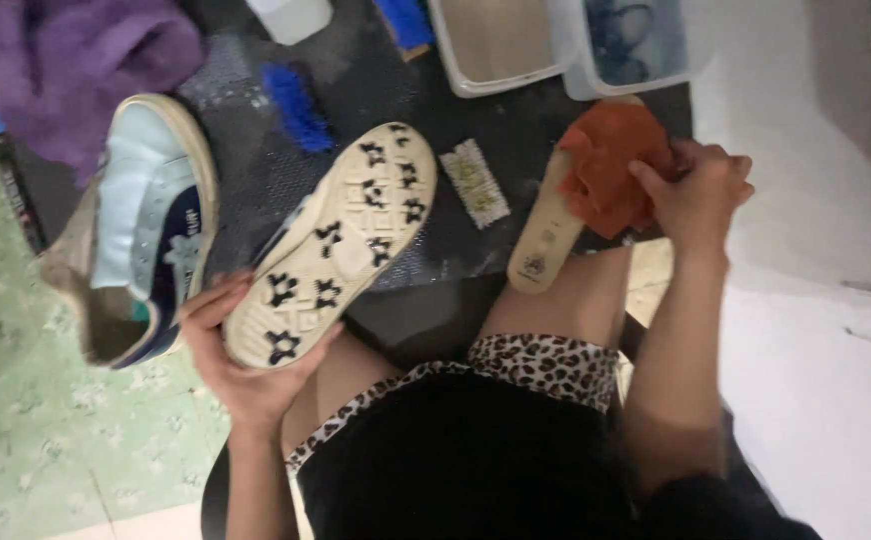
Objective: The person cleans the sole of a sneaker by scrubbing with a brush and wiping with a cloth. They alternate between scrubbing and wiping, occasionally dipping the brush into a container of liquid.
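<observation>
we cupped the heel of a shoe (334, 245) in our left hand (246, 365), sole turned up so its star tread faced us; its long axis ran from the heel near our knee up and right to the toe. our right hand (701, 190) pinched an orange cloth (611, 165) over an insole (548, 230) lying on the dark mat (516, 130). a second shoe (141, 230) lay on its side to the left, with a blue brush (298, 105) and a pale brush (476, 182) nearby.
</observation>
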